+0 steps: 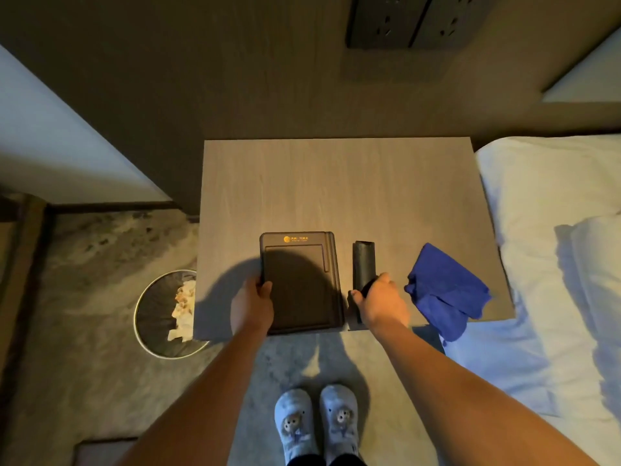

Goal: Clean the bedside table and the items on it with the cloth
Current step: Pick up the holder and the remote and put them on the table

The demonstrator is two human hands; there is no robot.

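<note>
The wooden bedside table (336, 183) fills the middle of the head view. A flat black tray (302, 277) with an orange logo lies near its front edge. My left hand (252, 304) grips the tray's left side, thumb on top. To the right lies a dark rolled cylinder (363, 260). My right hand (381, 302) is curled round its near end. A crumpled blue cloth (443, 287) rests at the table's front right corner, partly hanging over the edge, untouched by either hand.
A round wire bin (158, 314) with crumpled paper stands on the floor left of the table. A white bed (551, 264) borders the table's right side. Dark wall sockets (406, 21) sit above. My slippered feet (316, 425) stand on the floor in front.
</note>
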